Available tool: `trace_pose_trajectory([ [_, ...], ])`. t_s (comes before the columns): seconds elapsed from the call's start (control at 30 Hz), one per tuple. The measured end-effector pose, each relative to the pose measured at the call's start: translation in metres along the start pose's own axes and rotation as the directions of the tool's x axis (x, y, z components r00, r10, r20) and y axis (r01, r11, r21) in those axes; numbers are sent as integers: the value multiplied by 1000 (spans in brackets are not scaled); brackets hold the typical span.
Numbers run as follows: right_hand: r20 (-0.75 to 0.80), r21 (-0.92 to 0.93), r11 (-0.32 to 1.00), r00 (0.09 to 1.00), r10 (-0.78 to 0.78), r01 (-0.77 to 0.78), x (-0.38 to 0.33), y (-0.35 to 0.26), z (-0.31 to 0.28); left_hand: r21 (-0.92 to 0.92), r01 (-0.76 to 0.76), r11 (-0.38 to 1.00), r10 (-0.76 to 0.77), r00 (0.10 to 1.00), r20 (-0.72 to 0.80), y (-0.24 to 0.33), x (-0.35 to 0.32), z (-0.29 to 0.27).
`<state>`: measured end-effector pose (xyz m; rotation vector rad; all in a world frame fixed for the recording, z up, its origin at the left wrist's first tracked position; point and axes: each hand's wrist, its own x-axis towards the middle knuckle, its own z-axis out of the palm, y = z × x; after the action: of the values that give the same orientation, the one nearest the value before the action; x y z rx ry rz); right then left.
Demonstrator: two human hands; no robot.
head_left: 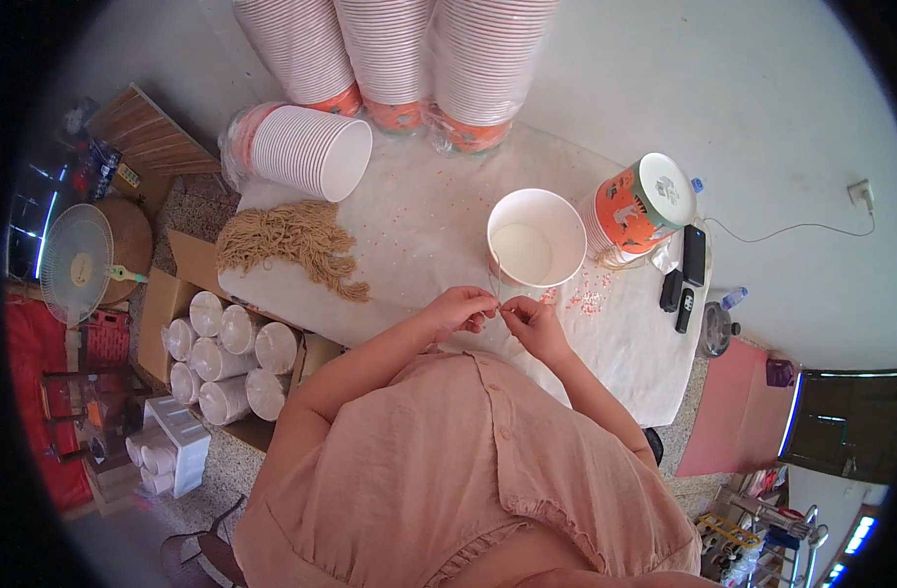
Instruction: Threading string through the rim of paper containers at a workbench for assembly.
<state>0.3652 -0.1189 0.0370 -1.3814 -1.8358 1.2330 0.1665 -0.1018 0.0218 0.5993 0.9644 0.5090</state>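
A white paper bucket point(562, 212) stands mouth up on the table in front of me. A thin tan cord point(496, 270) runs at its near left side, down toward my fingers. My left hand point(460, 312) pinches the cord just in front of the bucket. Close beside it, my right hand point(533, 325) has thumb and finger closed on the cord too. The short stretch between the fingertips is too small to make out. A bundle of tan cords point(287, 245) lies on the table's left side.
Nested bucket stacks point(390, 59) in plastic rise at the back, with a stack lying sideways point(311, 149). An orange upturned stack point(625, 208) stands right, near black devices point(695, 257). Red and white bits point(591, 294) dot the table. A carton of wrapped cups point(223, 343) sits lower left.
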Motion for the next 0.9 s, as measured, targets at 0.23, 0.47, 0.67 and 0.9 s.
trace_pose_trajectory([
  [0.23, -36, -90, 992, 995, -95, 92, -1, -8, 0, 48, -48, 998, 50, 998, -40, -3, 3, 5],
  [0.47, 76, -377, 880, 957, -280, 288, 4, -15, 0, -120, -88, 989, 75, 992, -102, -16, 14, 7],
  [0.67, 214, -426, 811, 916, -340, 401, 9, -17, -7, -59, -139, 989, 127, 977, -173, -4, 13, 11],
  [0.9, 332, -374, 808, 879, -342, 455, 3, -13, 1, -3, -219, 976, 214, 952, -218, 13, 28, -2],
])
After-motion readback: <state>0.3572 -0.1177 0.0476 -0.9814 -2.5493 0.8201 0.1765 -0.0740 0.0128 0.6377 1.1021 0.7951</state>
